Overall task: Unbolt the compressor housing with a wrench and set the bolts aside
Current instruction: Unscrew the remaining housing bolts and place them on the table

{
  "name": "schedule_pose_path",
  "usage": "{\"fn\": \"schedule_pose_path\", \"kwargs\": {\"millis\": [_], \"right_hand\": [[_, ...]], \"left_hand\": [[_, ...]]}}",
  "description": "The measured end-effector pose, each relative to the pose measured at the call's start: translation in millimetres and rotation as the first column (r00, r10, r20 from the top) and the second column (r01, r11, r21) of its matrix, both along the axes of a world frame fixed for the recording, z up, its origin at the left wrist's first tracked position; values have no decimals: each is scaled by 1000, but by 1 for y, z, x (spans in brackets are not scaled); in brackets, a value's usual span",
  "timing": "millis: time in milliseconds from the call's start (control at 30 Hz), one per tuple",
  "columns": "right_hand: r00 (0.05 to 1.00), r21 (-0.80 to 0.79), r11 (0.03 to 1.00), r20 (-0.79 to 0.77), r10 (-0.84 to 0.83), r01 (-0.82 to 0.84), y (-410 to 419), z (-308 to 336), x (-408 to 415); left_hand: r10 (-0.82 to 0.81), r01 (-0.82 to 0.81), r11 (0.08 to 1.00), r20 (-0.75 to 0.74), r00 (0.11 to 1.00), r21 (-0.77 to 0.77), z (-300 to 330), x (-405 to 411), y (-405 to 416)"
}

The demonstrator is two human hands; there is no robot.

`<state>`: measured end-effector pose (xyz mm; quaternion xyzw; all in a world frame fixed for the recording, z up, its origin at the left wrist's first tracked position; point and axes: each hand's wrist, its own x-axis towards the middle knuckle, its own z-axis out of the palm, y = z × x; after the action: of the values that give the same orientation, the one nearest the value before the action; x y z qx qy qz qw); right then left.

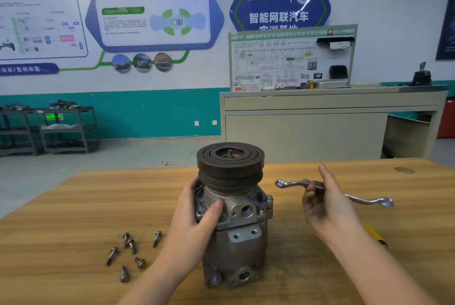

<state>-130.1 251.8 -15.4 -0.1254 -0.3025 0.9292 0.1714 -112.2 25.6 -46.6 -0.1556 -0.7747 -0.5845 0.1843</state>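
Head view looks down on a wooden surface where a compressor stands upright near the middle, its dark grooved pulley on top. The left hand wraps the left side of the housing just below the pulley, its grip clamped on the metal with the thumb pressed across the front face. One bolt sits in the flange at the right of the housing.

The right hand is raised to the right of the compressor and apart from it. Its grip is closed on the middle of a double-ended ring wrench, pinched between fingertips and thumb, with one ring end pointing left toward the compressor and the other end sticking out to the right.

Six loose bolts lie scattered on the surface to the near left of the compressor, beside the left forearm. A yellow object shows partly behind the right forearm; what it is cannot be told.
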Motion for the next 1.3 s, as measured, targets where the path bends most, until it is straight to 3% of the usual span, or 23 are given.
{"fn": "schedule_pose_path", "kwargs": {"millis": [200, 300, 400, 500, 567, 633, 700, 767, 833, 900, 933, 1067, 1167, 1300], "right_hand": [[986, 250, 957, -109, -125, 149, -12, 1, 13], [943, 439, 847, -275, -189, 298, -19, 2, 22], [849, 676, 538, -503, -163, 504, -23, -1, 35], [691, 690, 138, -721, 48, 710, -25, -4, 44], [614, 619, -12, -777, 141, 786, -30, -6, 46], [574, 570, -68, -809, 132, 819, -35, -7, 47], [562, 560, -45, -824, 67, 827, -38, -9, 46], [609, 606, 77, -793, -15, 792, -35, -13, 41], [724, 654, 383, -687, -59, 652, -29, -13, 33], [820, 556, 713, -571, -46, 428, -20, -10, 23], [854, 504, 796, -519, -33, 337, -14, -8, 17], [952, 431, 900, -297, 70, 68, 0, -6, 1], [978, 277, 956, -147, 147, -102, 0, -8, -3], [996, 21, 1000, -90, 9, -8, 0, -5, -1]], "left_hand": [[20, -20, 999, 1, 1000, -38, 2, 1, -1], [13, -13, 999, 18, 1000, -34, 3, 1, -1], [14, -13, 999, 16, 1000, -34, 4, 2, 0], [10, -9, 999, 21, 1000, -37, 5, 2, 0], [8, -8, 999, 14, 1000, -35, 6, 3, 0], [6, -6, 999, 9, 1000, -39, 7, 4, 0], [4, -4, 999, 9, 1000, -48, 6, 4, 0], [2, -2, 999, 9, 1000, -54, 6, 4, 0], [1, -1, 999, 10, 1000, -53, 7, 3, -1], [1, -1, 999, 9, 1000, -50, 7, 3, -1], [2, -2, 999, 7, 1000, -49, 7, 3, -1], [6, -6, 999, 3, 1000, -44, 5, 1, -1], [0, 0, 999, 5, 1000, -46, 4, -1, -2], [-8, 8, 999, 5, 1000, -49, 4, -1, -2]]}}
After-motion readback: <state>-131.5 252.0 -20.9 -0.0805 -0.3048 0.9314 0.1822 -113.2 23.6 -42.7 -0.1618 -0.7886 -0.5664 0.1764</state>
